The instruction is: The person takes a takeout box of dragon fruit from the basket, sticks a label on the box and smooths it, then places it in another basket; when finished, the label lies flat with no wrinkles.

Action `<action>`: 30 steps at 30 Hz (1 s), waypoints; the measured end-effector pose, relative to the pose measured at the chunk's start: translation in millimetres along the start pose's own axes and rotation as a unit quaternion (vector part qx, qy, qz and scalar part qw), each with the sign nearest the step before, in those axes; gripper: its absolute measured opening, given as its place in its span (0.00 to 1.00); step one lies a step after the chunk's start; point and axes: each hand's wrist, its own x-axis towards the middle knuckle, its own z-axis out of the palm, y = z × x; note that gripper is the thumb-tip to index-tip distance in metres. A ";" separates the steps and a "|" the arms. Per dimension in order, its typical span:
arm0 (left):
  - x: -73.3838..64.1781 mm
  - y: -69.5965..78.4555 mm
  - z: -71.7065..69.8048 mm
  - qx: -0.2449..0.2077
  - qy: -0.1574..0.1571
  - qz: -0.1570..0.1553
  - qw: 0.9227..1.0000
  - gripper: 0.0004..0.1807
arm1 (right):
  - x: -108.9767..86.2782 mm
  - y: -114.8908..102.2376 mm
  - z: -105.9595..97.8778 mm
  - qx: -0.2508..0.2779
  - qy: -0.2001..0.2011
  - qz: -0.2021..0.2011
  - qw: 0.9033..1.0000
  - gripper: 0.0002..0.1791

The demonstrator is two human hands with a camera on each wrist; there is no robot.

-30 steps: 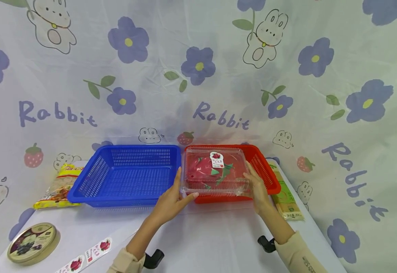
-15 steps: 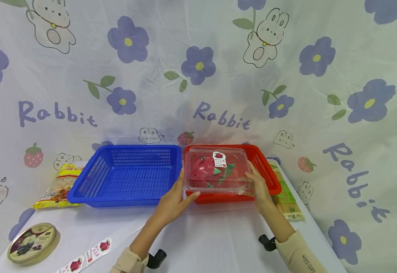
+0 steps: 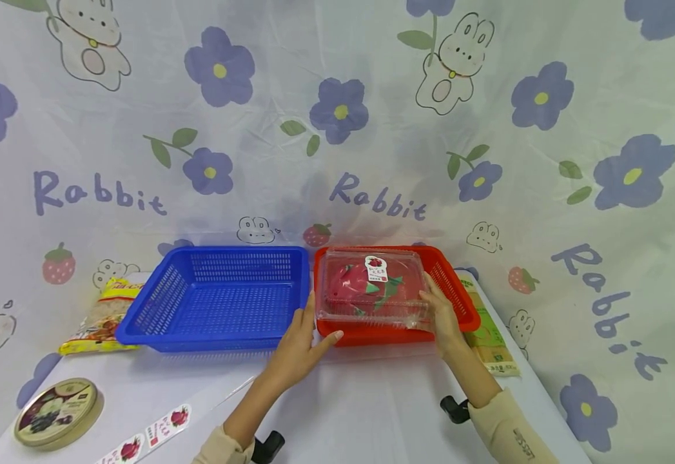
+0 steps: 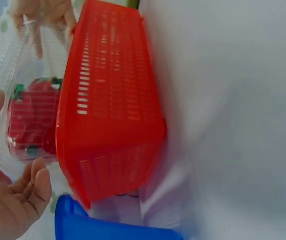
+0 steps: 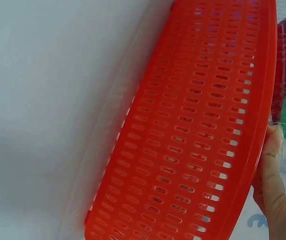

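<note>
A clear plastic box [image 3: 360, 306] with red dragon fruit [image 3: 351, 281] inside is held over the red basket [image 3: 459, 296] in the head view. Its lid carries a white label [image 3: 376, 269] with a dragon fruit picture. My left hand [image 3: 299, 348] holds the box's left end. In the left wrist view, its curled fingers [image 4: 38, 185] are at the lower side and the thumb lies across the front. My right hand [image 3: 445, 320] grips the right end, its fingers partly hidden by the basket rim in the right wrist view. How far the box sits below the rim is unclear.
A blue basket [image 3: 221, 345] stands left of the red one. A yellow food bag [image 3: 96, 319] lies beside it, and a green packet [image 3: 488, 335] lies at the right. Nearer are a round gold tin [image 3: 55, 412] and a strip of dragon fruit labels [image 3: 154, 435].
Both hands have carried the box slightly to the right over the red basket. The baskets and other items have stayed in place.
</note>
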 end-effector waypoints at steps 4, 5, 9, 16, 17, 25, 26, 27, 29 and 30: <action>-2.0 -0.4 2.1 -0.015 -0.002 0.002 1.000 0.55 | 2.1 0.6 -1.2 0.000 0.001 0.002 1.000 0.34; -2.3 -0.8 2.6 -0.015 -0.002 0.003 1.000 0.55 | 2.8 0.4 -1.4 0.000 0.001 0.005 1.000 0.33; -3.6 -2.7 5.2 -0.017 -0.008 -0.003 1.000 0.55 | 6.9 1.6 -2.1 0.003 0.003 0.013 1.000 0.33; -5.6 -6.3 11.0 -0.022 -0.030 -0.028 0.999 0.57 | 14.0 4.7 -4.3 0.002 0.008 0.016 1.000 0.34; -5.5 -6.9 11.9 -0.026 -0.032 -0.031 0.999 0.57 | 14.6 4.9 -4.5 0.002 0.009 0.016 1.000 0.34; -2.9 -12.5 19.0 -0.042 -0.036 -0.055 0.997 0.57 | 16.6 6.1 -4.9 -0.002 0.011 0.022 1.000 0.34; -2.8 -13.0 19.6 -0.040 -0.035 -0.057 0.997 0.57 | 16.7 6.2 -5.0 -0.003 0.011 0.022 1.000 0.34; -2.8 -13.2 20.1 -0.037 -0.034 -0.057 0.997 0.56 | 16.7 6.1 -4.7 -0.004 0.010 0.023 1.000 0.34; -2.8 -13.9 21.7 -0.021 -0.030 -0.056 0.998 0.55 | 17.0 5.7 -4.5 -0.006 0.009 0.025 1.000 0.34; -2.8 -14.3 22.6 -0.013 -0.029 -0.057 0.998 0.54 | 17.3 5.6 -4.3 -0.007 0.009 0.026 1.000 0.34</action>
